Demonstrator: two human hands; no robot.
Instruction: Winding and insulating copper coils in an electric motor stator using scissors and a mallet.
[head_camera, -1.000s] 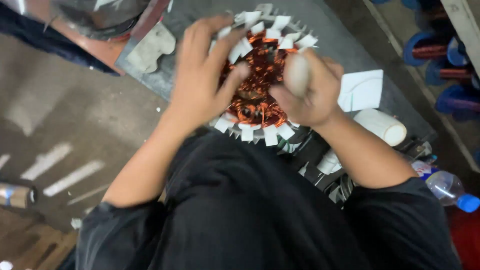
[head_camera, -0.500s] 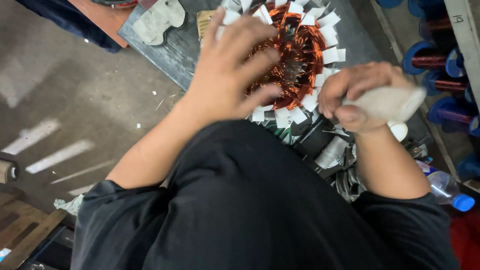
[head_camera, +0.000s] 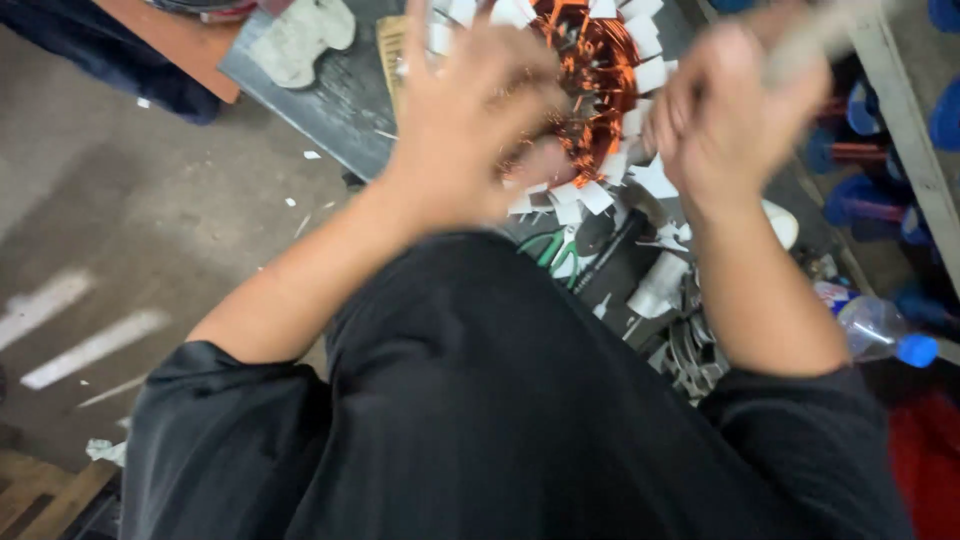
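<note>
Left hand (head_camera: 470, 110) is lying spread-fingered over the near-left side of the motor stator (head_camera: 590, 90), open, pressing on the copper windings and white paper slot liners. Stator is sitting on the dark work slab (head_camera: 330, 90). Right hand (head_camera: 740, 120), blurred, is hovering just right of it, fist closed around a pale handle-like tool (head_camera: 820, 30).

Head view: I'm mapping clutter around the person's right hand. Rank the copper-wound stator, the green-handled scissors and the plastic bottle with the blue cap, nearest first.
From the right hand:
1. Copper-wound stator, right beside it, on its left.
2. Green-handled scissors, below and left, by the knee.
3. Plastic bottle, lower right, beside the forearm.
</note>
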